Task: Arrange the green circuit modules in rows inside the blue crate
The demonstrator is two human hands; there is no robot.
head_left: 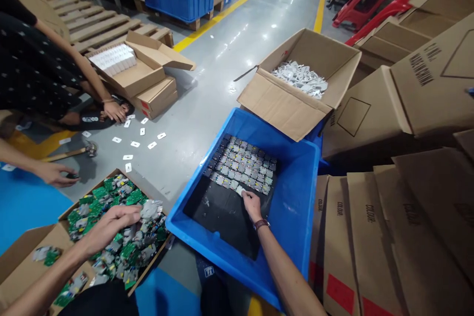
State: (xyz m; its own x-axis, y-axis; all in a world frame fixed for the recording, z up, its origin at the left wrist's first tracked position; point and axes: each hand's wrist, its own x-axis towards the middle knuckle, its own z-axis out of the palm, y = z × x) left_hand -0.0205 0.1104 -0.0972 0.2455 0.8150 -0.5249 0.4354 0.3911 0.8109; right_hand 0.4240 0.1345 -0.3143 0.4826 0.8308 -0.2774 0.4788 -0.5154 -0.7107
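My left hand [117,224] is closed on a grey plastic part [151,210], just above a cardboard box heaped with green circuit boards [134,196] bearing grey parts. Inside a blue plastic bin [296,197], my right hand [252,205] pinches a small pale grey module [240,190] at the front edge of a laid-out array. Neat rows of similar grey modules [242,158] lie flat there on a black sheet [218,212]. The underside of the module in my right fingers is hidden.
Behind the bin, an open carton [255,96] holds white plastic pieces [301,79]. Brown cartons [366,227] line the right. A co-worker's hands [59,173] are at the left, near a hammer [91,149] and scattered white plates [142,131]. White boxes [114,59] fill part of another carton.
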